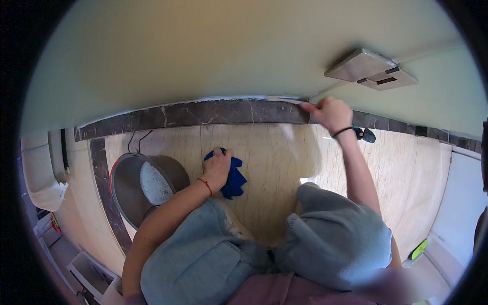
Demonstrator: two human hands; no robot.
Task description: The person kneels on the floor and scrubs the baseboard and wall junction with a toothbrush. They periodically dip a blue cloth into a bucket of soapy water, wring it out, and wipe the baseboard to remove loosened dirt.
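My left hand (218, 167) presses a crumpled blue cloth (233, 183) onto the beige marble floor (267, 152). In my right hand (334, 114) is a slim, whitish tool (284, 100); its exact kind cannot be made out. The tool's far end lies along the top edge of a dark marble skirting board (225, 112), where it meets the pale green wall (213, 49). A ragged white line runs along that seam. Left of the cloth stands a grey bucket (177, 169) with sudsy water (154, 185) inside, partly hidden by my left forearm.
Metal plates (362, 66) stick out from the wall at upper right. A small dark object (368, 135) sits by the skirting beyond my right wrist. My denim-covered knees (339, 236) flank the floor before me. Grey plastic bins (91, 274) stand at lower left, near a pale hanging cover (36, 171).
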